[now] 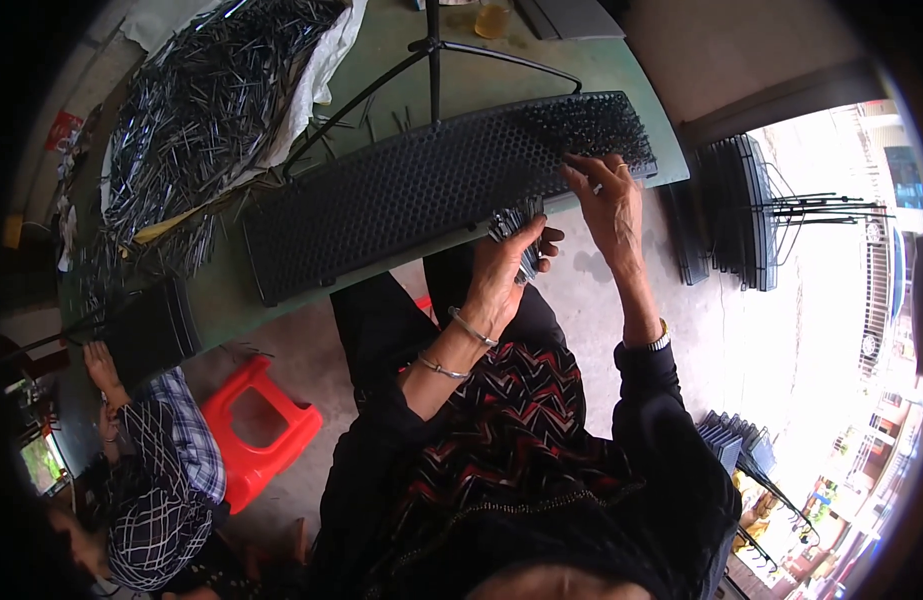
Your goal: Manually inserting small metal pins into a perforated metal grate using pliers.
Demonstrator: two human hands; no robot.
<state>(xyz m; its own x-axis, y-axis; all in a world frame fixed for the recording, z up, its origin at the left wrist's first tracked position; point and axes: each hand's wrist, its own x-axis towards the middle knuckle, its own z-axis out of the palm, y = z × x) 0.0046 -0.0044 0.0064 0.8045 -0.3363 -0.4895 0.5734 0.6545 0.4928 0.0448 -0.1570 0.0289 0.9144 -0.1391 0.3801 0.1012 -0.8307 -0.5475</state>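
Observation:
A long black panel [381, 195] full of small holes lies along the near edge of the green table. Its right end is packed with short dark pieces [591, 120] standing up from the holes. Just below the panel, my left hand [501, 265] is wrapped round a bundle of short, thin dark strips [519, 225]. My right hand [611, 200] is over the panel's right end, thumb and fingertips brought together. Whatever they pinch is too small to make out.
A large heap of dark strips [211, 100] sits on a white sack at left. A black metal stand [433, 60] rises behind the panel. Another person's hand [101, 365] rests by a second panel, near a red stool [271, 430]. Stacked panels [741, 210] stand at right.

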